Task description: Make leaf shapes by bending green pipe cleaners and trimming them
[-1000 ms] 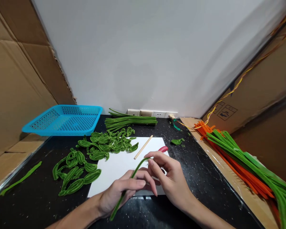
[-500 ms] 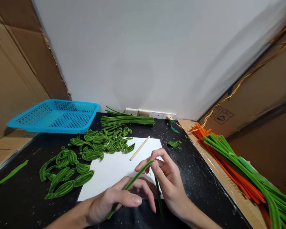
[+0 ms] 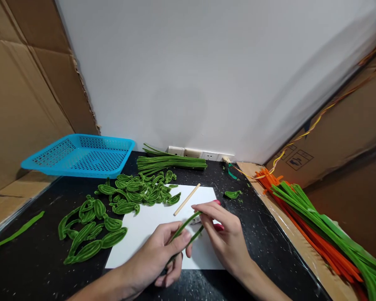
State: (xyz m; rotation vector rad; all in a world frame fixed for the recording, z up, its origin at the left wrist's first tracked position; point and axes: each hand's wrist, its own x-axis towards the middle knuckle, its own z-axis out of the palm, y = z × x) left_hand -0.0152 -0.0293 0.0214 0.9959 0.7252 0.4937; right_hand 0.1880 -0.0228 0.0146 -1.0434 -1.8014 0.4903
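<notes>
Between your hands, at the lower centre of the frame, you have one green pipe cleaner, showing as two strands, partly covered by your fingers. Beneath them one white sheet lies on the dark desk, with one wooden stick on its upper part. Left of centre you have two groups of green leaf shapes, an upper pile and a lower cluster, overlapping too much to count. One single leaf lies apart, right of centre. You also have one blue basket at the left, one dark green bundle by the wall, and one bright green bundle beside one orange bundle at the lower right.

On the cardboard box at the right you can see a framed printed symbol; its finer marks are too small to read.

Your left hand is curled, thumb and fingers closed around the strands. Your right hand pinches their upper end between thumb and forefinger.
</notes>
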